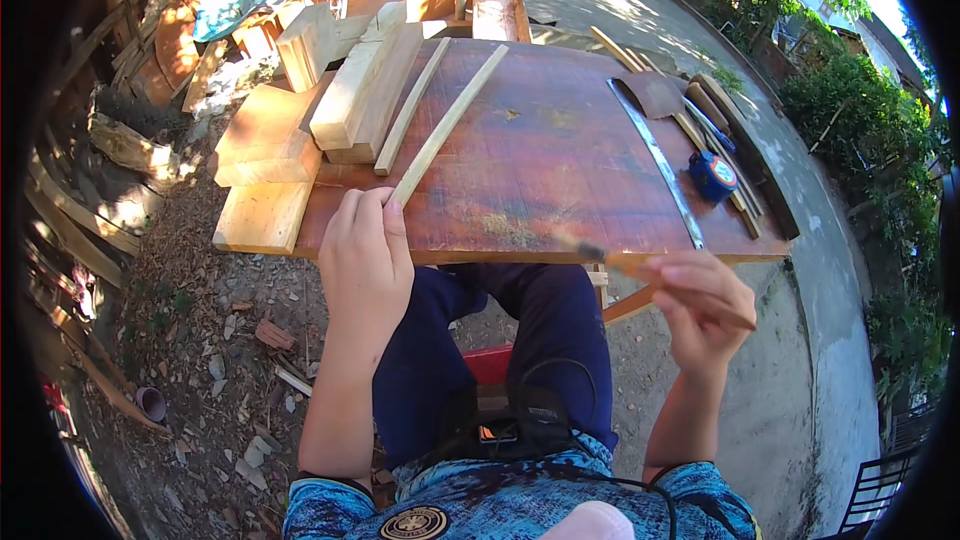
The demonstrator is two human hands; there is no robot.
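My left hand point(365, 240) is closed on the near end of a thin wooden strip point(450, 125), which lies slanted away across the reddish-brown tabletop point(560, 155). In my right hand point(705, 305), a wooden-handled tool point(630, 262) is held over the table's front edge. Its dark collar and pale tip point left and are smeared by motion, so I cannot tell its exact kind. Between the hands, a patch of pale dust point(515, 230) lies near that edge. A second thin strip point(412, 105) rests left of the held one.
Thick wooden blocks point(365, 90) are stacked at the table's left. On the right lie a metal ruler point(655, 160), a blue tape measure point(712, 176), a hand saw point(735, 130) and several sticks. Stones and wood scraps point(250, 455) cover the ground at left.
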